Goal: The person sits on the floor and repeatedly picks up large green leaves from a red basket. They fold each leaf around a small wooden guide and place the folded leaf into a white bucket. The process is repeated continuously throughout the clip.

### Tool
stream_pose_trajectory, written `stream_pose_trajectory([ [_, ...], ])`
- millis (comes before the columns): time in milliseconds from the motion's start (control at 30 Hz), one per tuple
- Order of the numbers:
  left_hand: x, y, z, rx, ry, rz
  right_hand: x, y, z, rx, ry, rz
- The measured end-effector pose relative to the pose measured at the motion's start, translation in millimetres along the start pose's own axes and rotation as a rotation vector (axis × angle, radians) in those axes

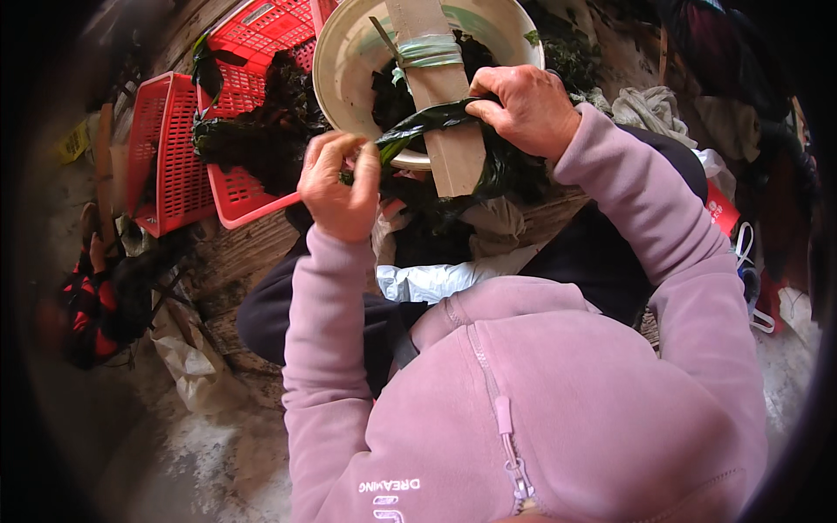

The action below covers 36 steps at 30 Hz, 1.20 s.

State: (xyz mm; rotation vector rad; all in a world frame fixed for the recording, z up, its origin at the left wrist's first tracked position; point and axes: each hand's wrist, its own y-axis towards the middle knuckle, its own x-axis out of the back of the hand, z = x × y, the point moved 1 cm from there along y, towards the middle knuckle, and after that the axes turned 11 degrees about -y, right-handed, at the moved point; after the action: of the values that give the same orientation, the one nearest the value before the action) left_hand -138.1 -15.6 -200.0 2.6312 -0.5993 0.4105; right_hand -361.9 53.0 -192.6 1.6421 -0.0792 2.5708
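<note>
A dark green strip of what looks like seaweed (425, 121) is stretched between my two hands, across a flat board (451, 144). My left hand (341, 176) pinches its left end, and my right hand (523, 108) grips the other end at the board's right edge. The board lies over the rim of a pale round tub (333, 72), with a light green band (428, 51) wrapped around it. More dark leafy material is inside the tub, partly hidden by the board, and hangs below its rim.
Red plastic baskets (180, 150) stand at the left, one holding a dark leafy heap (261, 131). A white plastic sheet (425, 281) lies by my lap. Crumpled cloth (654, 111) is at the right. Another person in red and black (98, 301) is at the far left.
</note>
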Motion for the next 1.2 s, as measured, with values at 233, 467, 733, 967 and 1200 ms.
stream_pose_trajectory([
  [233, -58.5, -28.9, -35.1, 1.194, -1.274, 0.448, 13.6, 0.3, 7.9, -0.008, 0.402, 0.036],
  [467, -85.8, -32.3, -43.7, 0.812, -1.532, 0.106, 25.0, -29.7, 20.0, 0.122, 0.42, -0.015],
  [733, -40.5, -29.9, -32.5, 0.711, -1.355, -0.167, 18.9, -50.3, 3.6, 0.003, 0.868, 0.348],
  [967, -26.7, -29.9, -15.5, 0.671, -1.396, -0.211, 29.0, -59.0, -21.1, 0.003, 0.946, 0.444],
  [1200, -26.2, -25.5, -9.7, 0.733, -1.469, -0.309, 26.1, -54.1, -13.5, 0.008, 0.634, 0.135],
])
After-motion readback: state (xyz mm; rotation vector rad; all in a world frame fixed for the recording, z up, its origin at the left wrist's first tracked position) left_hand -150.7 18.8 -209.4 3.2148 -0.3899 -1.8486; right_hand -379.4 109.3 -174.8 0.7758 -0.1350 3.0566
